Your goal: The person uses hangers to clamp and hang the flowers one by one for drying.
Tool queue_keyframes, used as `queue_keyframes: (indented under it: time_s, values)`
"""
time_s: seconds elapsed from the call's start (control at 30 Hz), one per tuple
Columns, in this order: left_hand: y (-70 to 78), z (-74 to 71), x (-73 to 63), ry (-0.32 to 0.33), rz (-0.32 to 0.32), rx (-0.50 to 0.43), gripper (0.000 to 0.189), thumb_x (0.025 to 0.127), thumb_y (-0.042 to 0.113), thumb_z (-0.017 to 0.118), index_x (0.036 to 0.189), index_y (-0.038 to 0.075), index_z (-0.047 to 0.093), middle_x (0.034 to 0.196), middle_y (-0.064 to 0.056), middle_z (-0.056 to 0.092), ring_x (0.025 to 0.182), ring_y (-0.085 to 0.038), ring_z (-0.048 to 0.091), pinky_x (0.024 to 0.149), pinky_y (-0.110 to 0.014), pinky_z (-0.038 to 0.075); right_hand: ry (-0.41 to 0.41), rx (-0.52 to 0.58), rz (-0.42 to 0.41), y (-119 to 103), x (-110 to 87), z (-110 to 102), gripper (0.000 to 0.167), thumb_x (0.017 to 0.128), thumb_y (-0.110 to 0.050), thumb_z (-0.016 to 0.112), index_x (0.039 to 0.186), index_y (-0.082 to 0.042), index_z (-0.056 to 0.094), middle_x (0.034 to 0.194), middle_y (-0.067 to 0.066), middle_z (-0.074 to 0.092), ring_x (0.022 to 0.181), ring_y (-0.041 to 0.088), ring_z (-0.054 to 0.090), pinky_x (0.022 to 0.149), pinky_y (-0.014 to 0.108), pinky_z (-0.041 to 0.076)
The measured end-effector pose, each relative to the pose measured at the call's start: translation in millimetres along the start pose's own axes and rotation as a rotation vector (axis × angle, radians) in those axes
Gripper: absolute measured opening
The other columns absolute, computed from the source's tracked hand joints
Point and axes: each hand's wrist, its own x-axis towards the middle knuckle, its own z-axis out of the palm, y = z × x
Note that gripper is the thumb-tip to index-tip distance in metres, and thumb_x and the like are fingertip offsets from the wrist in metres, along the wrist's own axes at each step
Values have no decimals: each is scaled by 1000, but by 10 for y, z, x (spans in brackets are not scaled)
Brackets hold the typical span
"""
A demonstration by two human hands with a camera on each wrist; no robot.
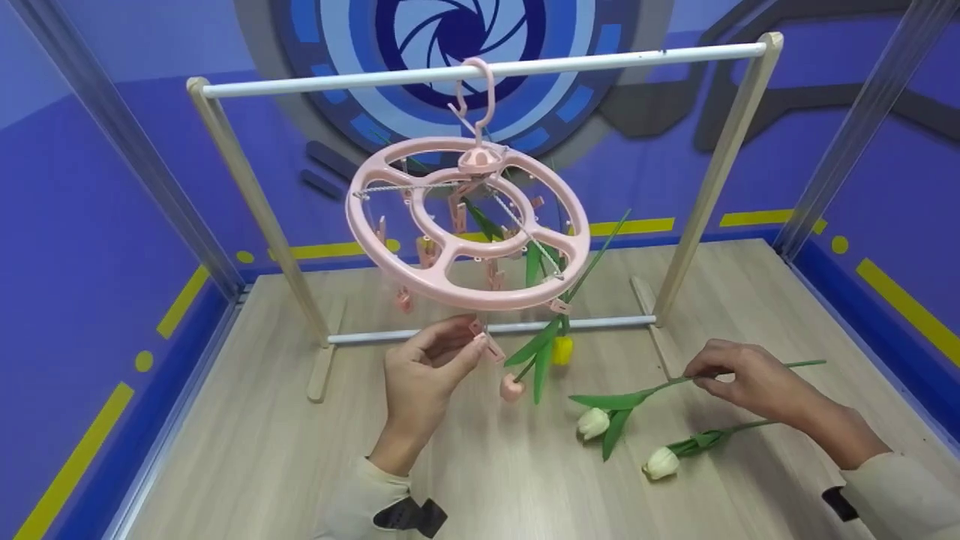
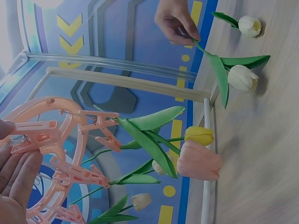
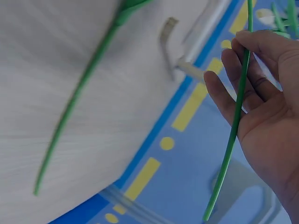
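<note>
A pink round clip hanger (image 1: pixel 469 296) hangs by its hook from the white rail. My left hand (image 1: pixel 424 379) pinches one of its pink clothespins (image 2: pixel 39 135) between thumb and fingers, low at the front. By its green stem, a white tulip (image 1: pixel 592 424) is pinched in my right hand (image 1: pixel 739 379), its bloom pointing left. A pink tulip (image 2: pixel 198 159) and a yellow tulip (image 1: pixel 562 350) hang bloom-down from the ring's right side. Further white tulips (image 2: pixel 141 201) show behind them in the left wrist view.
Another white tulip (image 1: pixel 661 463) lies on the wooden table (image 1: pixel 247 450), close below my right hand. The rack's wooden posts (image 1: pixel 712 180) stand on either side, with a white lower bar (image 1: pixel 607 322) between them. Blue patterned walls (image 1: pixel 150 187) enclose the table.
</note>
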Motion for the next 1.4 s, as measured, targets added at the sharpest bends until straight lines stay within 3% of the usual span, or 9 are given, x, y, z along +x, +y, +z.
queue_keyframes:
  time_s: [0.2,0.47,0.67,0.93,1.23,1.4]
  values:
    - [-7,17,-11,-7,13,12,30,88,0,86,116,-4,77,108,-9,79,97,-25,77,86,-38,64,22,35,-135,-262,133,-21,32,84,10,84,104,-16,81,95,-10,69,85,5,67,71,17,56]
    - [-15,41,-11,-5,42,26,28,89,1,86,115,-4,78,107,-8,79,95,-24,78,84,-38,64,60,12,-189,-577,324,-53,36,82,12,85,101,-18,77,98,-10,69,87,6,68,76,12,55]
    - [-9,59,-14,-14,52,33,28,89,2,85,116,-2,78,108,-6,80,95,-24,78,85,-41,64,65,17,-240,-726,423,-68,41,82,11,85,104,-23,76,101,-9,68,88,7,67,78,13,55]
    - [5,106,-21,-17,24,32,27,90,5,86,115,-1,79,107,-4,80,95,-23,78,84,-39,64,160,22,-403,-847,612,-49,43,74,12,89,104,-19,79,98,-3,68,80,10,62,69,13,50]
    - [4,178,-13,-26,50,27,25,89,4,86,113,0,80,104,-4,80,92,-23,78,81,-38,65,164,12,-421,-1055,789,-42,39,77,11,89,103,-15,76,99,-3,69,87,14,68,82,10,52]
    - [30,212,-11,-36,24,35,26,90,7,86,114,1,80,106,-2,80,94,-22,78,82,-36,65,164,26,-438,-1153,866,-34,38,78,11,89,104,-14,76,100,-3,68,87,15,69,85,10,52]
